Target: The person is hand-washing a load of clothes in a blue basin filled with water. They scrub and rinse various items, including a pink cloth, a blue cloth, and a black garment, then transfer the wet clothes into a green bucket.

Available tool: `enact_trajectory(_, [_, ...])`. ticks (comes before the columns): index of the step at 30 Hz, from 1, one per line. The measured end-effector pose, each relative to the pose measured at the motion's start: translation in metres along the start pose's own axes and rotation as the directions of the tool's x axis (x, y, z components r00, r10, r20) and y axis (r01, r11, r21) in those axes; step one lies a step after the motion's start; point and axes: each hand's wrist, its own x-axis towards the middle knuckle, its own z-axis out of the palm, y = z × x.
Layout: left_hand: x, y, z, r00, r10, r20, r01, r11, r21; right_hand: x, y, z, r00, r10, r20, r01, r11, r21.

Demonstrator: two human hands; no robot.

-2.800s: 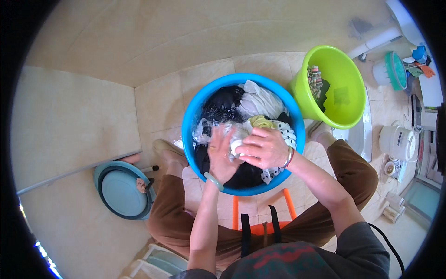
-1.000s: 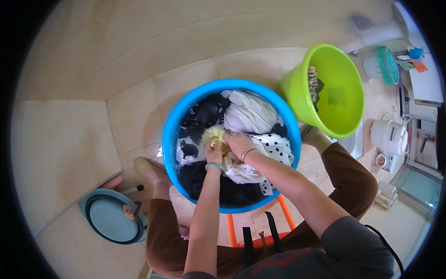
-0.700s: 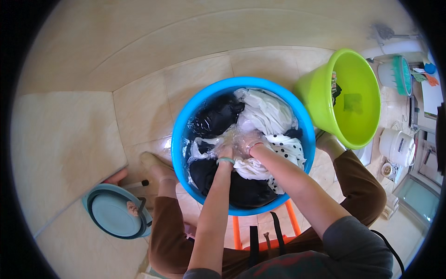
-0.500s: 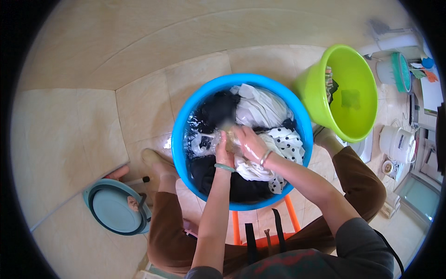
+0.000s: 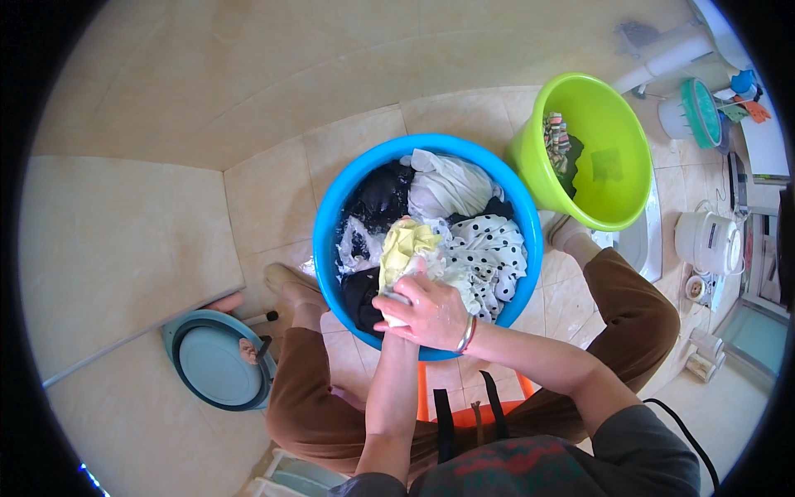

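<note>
A wet yellow cloth (image 5: pixel 408 247) is bunched up over the near half of a blue basin (image 5: pixel 325 217). My right hand (image 5: pixel 435 313) is closed across its lower end, fingers curled, close over my left wrist. A small pale patch shows under those fingers; I cannot make out whether it is cloth. Most of my left hand (image 5: pixel 419 266) is hidden behind the right one and the cloth it grips. Around them in the basin lie a white garment (image 5: pixel 451 186), a white cloth with black dots (image 5: pixel 490 253), dark clothes (image 5: pixel 377 200) and a thin whitish piece (image 5: pixel 358 248) in water.
A lime green tub (image 5: pixel 625 178) with striped and dark cloth inside stands at the right, near the basin. A folded grey-blue basin (image 5: pixel 217 369) leans at the left wall. Farther right are a white bucket (image 5: pixel 708 243) and a teal-rimmed bucket (image 5: pixel 702 113). My legs straddle the blue basin.
Both hands have come back toward me, lifting the yellow cloth into plain sight. My right hand has moved over my left wrist. The view has shifted slightly.
</note>
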Motion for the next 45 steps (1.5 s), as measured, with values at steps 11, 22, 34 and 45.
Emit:
enact_trajectory(11, [0.017, 0.001, -0.029, 0.956, 0.225, -0.189, -0.176, 0.954, 0.244, 0.019, 0.024, 0.022, 0.954, 0.163, -0.252, -0.137, 0.984, 0.116])
enact_trajectory(22, [0.013, -0.007, 0.002, 0.658, 0.512, -0.552, -0.124, 0.797, 0.591, 0.016, 0.118, 0.064, 0.895, 0.446, -0.004, -0.444, 0.891, 0.096])
enact_trajectory(34, [0.038, 0.043, -0.056, 0.802, 0.556, -0.218, -0.107, 0.493, 0.863, 0.004, 0.145, 0.088, 0.896, 0.169, 0.411, -0.179, 0.984, -0.013])
enact_trajectory(45, [0.089, 0.046, -0.183, 0.721, 0.513, -0.466, 0.348, 0.314, 0.883, -0.01, 0.199, 0.181, 0.378, 0.659, 0.65, -0.659, 0.685, -0.311])
